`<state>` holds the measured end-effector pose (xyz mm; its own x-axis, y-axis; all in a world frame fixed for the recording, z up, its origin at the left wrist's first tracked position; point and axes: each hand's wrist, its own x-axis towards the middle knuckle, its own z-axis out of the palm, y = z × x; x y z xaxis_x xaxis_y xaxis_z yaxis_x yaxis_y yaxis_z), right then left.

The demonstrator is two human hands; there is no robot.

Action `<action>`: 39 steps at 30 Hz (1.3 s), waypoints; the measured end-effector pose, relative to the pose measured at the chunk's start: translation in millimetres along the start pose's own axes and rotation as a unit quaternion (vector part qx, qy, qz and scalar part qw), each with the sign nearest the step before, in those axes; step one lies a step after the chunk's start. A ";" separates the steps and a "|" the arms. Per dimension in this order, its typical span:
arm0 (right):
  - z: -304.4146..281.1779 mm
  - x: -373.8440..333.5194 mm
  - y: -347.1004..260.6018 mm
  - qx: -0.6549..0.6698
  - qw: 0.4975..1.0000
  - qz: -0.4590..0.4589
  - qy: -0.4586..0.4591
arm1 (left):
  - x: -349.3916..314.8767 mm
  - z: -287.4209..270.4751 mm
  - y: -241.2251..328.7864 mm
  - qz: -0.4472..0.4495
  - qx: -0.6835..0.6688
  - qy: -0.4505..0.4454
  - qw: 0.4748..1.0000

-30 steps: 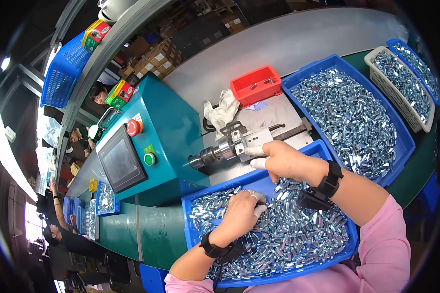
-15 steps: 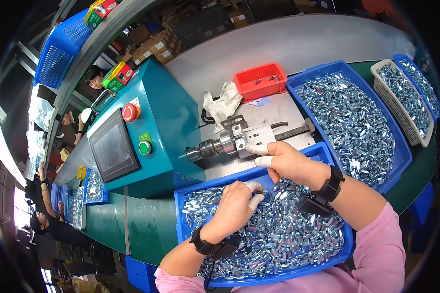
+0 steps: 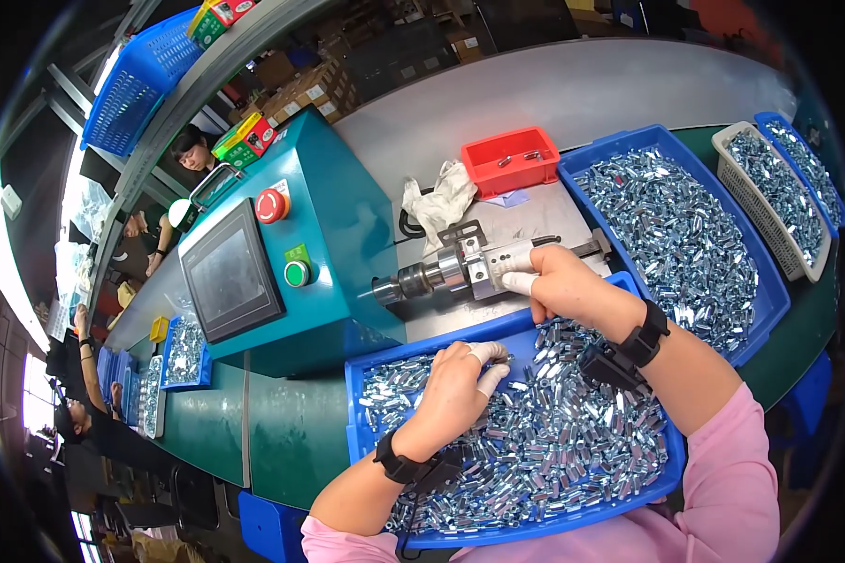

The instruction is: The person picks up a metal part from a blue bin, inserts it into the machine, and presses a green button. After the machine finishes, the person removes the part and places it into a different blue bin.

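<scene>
My left hand [image 3: 455,389] hovers over a blue tray [image 3: 355,413] heaped with small shiny metal sleeves [image 3: 545,450]. White finger covers wrap its thumb and index finger, which pinch a small metal part [image 3: 506,358]. My right hand [image 3: 577,293] is at the metal clamping fixture [image 3: 483,267], its fingers curled beside a dark-tipped lever [image 3: 546,241]. A white cover shows on the right thumb; the other fingertips are partly hidden, so what they grip is unclear. Left of the fixture, a round metal chuck [image 3: 413,281] projects from a teal machine [image 3: 338,220].
Right of the fixture stands another full blue tray [image 3: 770,319], with a beige basket [image 3: 765,225] beyond. Behind sit a red bin [image 3: 512,178] and white gloves [image 3: 441,199]. The machine carries a screen [image 3: 230,272], a red button [image 3: 271,205] and a green button [image 3: 297,273]. Other people work at far left.
My right hand has shifted right along the fixture, toward the lever, with its fingers more curled. My left hand stays over the tray in nearly the same pinch. The view has shifted slightly.
</scene>
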<state>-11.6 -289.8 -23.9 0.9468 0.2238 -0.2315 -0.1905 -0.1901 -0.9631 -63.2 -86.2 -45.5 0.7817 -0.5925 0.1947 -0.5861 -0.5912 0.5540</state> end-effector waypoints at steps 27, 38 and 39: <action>-88.8 3.6 -3.2 -0.464 0.783 0.003 0.415 | 4.0 5.5 -4.6 0.028 0.042 0.101 0.994; -37.9 1.8 -11.1 -0.129 0.961 -0.140 0.201 | 84.9 -26.9 9.7 0.061 0.236 0.178 0.953; -40.7 2.0 -10.5 -0.102 0.967 -0.125 0.198 | 93.2 -26.1 4.2 0.051 0.243 0.179 0.952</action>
<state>2.9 -326.3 -8.7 0.9894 -0.0895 0.1141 0.0733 -0.3705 -0.9259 12.8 -129.6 -3.9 0.6876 -0.4868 0.5387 -0.6234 -0.7762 0.0942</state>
